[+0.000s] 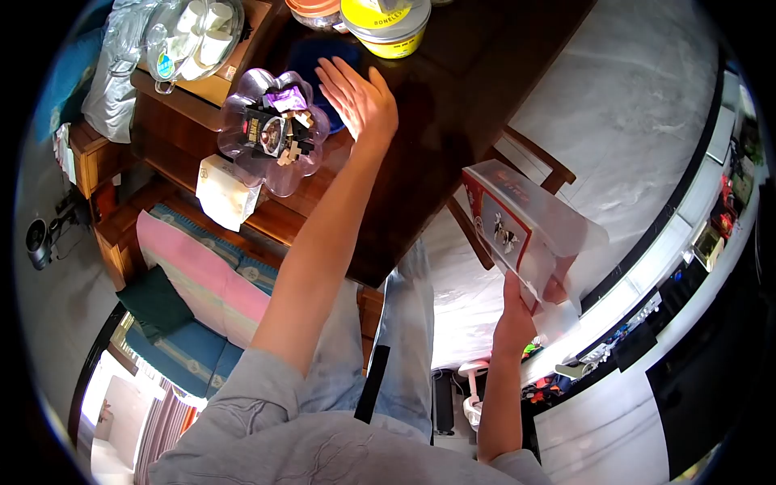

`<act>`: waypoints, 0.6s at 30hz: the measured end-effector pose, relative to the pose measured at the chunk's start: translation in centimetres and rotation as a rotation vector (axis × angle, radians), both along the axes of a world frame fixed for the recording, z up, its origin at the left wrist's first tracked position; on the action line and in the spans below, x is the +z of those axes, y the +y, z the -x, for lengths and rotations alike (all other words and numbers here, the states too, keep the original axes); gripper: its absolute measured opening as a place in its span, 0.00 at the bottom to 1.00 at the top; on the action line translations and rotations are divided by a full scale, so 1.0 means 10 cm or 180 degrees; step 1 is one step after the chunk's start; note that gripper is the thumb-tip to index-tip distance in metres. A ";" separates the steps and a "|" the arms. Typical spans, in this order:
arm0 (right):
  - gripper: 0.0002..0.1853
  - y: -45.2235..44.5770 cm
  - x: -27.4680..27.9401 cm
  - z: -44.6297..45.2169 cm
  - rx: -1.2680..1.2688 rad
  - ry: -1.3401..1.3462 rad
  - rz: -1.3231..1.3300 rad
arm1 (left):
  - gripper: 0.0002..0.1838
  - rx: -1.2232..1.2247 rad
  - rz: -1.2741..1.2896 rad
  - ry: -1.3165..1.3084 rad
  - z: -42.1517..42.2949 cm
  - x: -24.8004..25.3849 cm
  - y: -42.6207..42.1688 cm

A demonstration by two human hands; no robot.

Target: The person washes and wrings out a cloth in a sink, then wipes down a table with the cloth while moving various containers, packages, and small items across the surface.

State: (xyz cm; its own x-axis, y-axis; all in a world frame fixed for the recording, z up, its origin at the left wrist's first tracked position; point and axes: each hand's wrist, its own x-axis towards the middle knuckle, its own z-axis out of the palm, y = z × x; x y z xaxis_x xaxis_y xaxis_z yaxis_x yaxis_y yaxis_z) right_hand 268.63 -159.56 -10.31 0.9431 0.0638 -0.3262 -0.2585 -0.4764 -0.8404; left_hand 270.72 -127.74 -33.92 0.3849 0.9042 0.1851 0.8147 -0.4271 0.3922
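My left hand (356, 101) is spread above the dark wooden table (436, 113), its fingers beside a dark blue round object (323, 61) on the tabletop. Left of it stands a clear flower-shaped tray (234, 149) with packets and small brown and black pieces in it. On the right, away from the table, my right hand (517, 315) grips the lower end of a translucent plastic box (550, 210) with a red-edged picture panel. The box is tilted, and some of the fingers show through it.
A yellow tub (396, 40) and a container with an orange lid (314, 6) stand at the table's far end. A clear lidded container of cups (194, 40) and a white paper bag (226, 194) are at the left. Chair parts (537, 158) lie behind the box.
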 end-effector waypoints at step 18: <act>0.40 1.17 -0.44 -0.49 0.2285 -0.0940 -0.0222 | 0.32 -0.2697 0.2515 0.0537 1.46 0.29 -1.50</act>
State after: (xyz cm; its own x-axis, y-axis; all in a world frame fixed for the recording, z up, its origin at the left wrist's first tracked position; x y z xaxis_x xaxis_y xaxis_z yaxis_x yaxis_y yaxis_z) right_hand 273.49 -147.89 -14.76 0.7102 0.7028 -0.0407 0.3324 -0.3858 -0.8606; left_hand 256.17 -142.74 -31.01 0.8857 0.1874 -0.4248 0.4536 -0.5443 0.7057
